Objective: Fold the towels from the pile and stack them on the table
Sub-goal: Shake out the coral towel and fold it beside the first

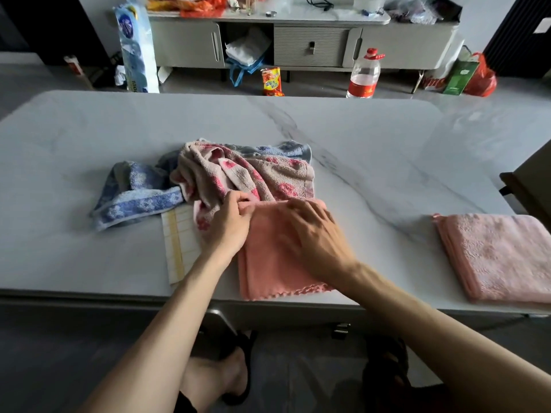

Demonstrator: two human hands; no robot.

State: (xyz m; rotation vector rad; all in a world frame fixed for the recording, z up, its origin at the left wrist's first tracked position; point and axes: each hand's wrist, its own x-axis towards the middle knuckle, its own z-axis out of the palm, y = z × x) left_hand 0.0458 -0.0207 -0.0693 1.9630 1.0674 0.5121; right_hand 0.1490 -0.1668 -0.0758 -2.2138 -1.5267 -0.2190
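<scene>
At the near edge of the tabletop [372, 138] a salmon towel [268, 263] lies folded flat, its scalloped hem along that edge. The left hand [231, 223] pinches the towel's far left corner, fingers curled together on the cloth. The right hand [316, 236] rests on top of it, fingers straight and slightly apart. At the near right corner, well apart, sits a folded pink towel [501, 257]. Left of the salmon towel lies a checked cloth [179, 242]. Toward the middle, the pile holds a pink flowered towel [247, 174] crumpled over a blue flowered towel [134, 198]. Beyond the far edge stands a bottle [363, 76].
</scene>
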